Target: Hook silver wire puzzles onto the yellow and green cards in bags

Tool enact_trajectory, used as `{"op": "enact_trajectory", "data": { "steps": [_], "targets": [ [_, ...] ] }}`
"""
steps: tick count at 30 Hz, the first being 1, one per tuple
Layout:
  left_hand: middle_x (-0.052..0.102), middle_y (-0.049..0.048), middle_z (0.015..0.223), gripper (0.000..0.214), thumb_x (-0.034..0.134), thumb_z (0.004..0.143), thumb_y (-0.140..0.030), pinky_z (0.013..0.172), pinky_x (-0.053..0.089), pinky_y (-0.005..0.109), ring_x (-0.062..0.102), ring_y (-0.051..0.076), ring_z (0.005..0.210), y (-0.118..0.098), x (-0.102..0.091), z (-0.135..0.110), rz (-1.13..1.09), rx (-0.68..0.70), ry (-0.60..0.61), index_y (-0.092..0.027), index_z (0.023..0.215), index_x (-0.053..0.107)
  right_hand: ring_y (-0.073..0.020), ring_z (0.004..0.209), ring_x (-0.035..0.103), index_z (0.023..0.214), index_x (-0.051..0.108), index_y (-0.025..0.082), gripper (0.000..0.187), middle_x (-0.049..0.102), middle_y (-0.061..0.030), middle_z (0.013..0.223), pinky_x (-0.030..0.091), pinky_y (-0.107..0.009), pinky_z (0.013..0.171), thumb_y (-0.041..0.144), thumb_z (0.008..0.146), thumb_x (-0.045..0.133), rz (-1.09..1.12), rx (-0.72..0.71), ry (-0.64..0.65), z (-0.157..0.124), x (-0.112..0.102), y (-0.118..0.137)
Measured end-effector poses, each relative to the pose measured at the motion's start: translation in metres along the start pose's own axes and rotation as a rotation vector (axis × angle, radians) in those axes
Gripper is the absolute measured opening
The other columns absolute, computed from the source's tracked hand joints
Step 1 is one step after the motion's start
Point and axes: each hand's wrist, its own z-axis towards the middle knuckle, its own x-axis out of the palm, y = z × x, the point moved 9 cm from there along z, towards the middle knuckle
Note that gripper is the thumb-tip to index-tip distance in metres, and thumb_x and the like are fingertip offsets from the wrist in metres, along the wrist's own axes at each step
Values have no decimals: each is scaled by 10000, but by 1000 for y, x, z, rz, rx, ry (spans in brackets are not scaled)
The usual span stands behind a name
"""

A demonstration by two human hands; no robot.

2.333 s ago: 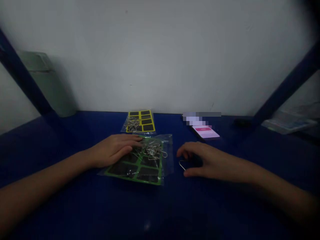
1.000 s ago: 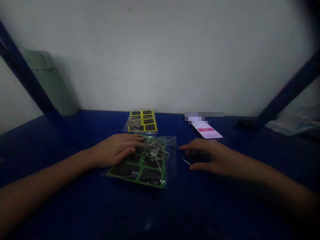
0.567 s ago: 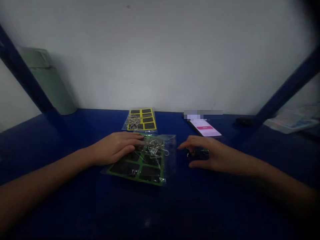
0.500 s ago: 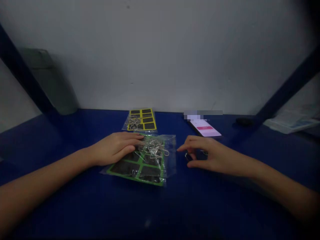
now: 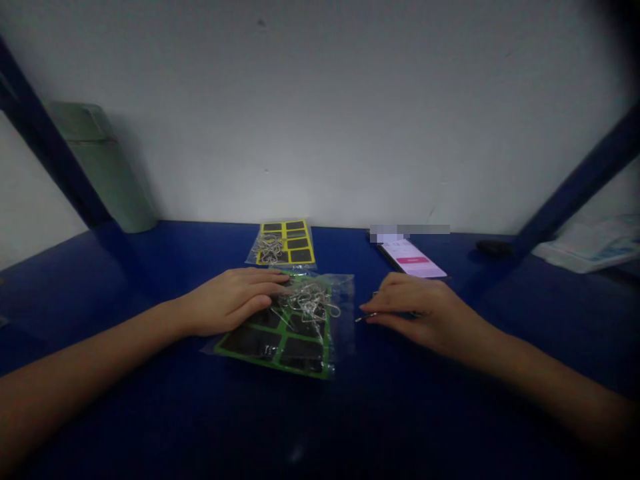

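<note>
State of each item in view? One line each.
left hand: open, resting on green-edged bag
right hand: pinching wire piece
wire piece: held, end sticking out past the fingers
green-edged bag: lying flat, wire loops bunched at its top
yellow-edged bag: lying flat, not touched, wire loops at its left
phone: lying flat, screen lit
green bottle: standing in the back corner

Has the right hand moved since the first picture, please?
Yes, a little: the right hand is now closer to the phone and has shifted slightly rightward relative to it.
</note>
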Motion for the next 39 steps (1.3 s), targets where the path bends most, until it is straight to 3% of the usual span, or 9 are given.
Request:
{"op": "enact_trajectory", "data": {
  "steps": [5, 9, 17, 25, 34, 39],
  "targets": [
    [428, 42, 1277, 358, 228, 912, -276, 998, 289, 333, 370, 163, 1185, 1, -2, 1, -55, -27, -18, -185, 1161, 468, -143, 658, 581, 934, 639, 228, 187, 670, -32, 758, 475, -280, 585, 223, 799, 510, -31, -63, -115, 1, -1, 15],
    [441, 50, 1266, 366, 219, 913, -286, 995, 295, 334, 377, 166, 1180, -6, -5, 3, -78, -4, -7, -174, 1147, 479, -139, 659, 608, 927, 642, 182, 198, 682, -39, 763, 492, -269, 594, 176, 805, 486, -40, -114, -181, 2, -2, 28],
    [452, 49, 1257, 388, 194, 917, -309, 995, 298, 332, 377, 166, 1180, -16, -12, 5, -128, 24, -16, -179, 1154, 473, -109, 1008, 539, 1128, 520, 204, 369, 603, -42, 1087, 458, -272, 849, 76, 800, 411, 120, -265, -63, 10, 18, 50],
    [452, 50, 1257, 403, 188, 917, -328, 997, 295, 340, 382, 174, 1177, -16, -13, 6, -126, 10, -2, -185, 1165, 472, -133, 812, 589, 901, 639, 182, 176, 646, -48, 860, 497, -266, 709, 184, 752, 544, 15, -67, -267, 13, 2, 34],
    [443, 42, 1266, 374, 211, 915, -306, 992, 302, 337, 383, 172, 1177, -17, -15, 6, -103, 27, -15, -197, 1168, 464, -118, 593, 613, 851, 665, 226, 163, 678, -2, 702, 496, -232, 553, 220, 762, 528, 108, 62, -213, 17, 9, 26],
    [439, 45, 1269, 376, 214, 915, -311, 992, 301, 342, 383, 176, 1177, -16, -14, 6, -112, 22, -12, -193, 1168, 466, -126, 813, 622, 946, 637, 220, 221, 682, -10, 880, 504, -257, 735, 178, 782, 494, 172, -65, -209, 17, 12, 38]
  ]
}}
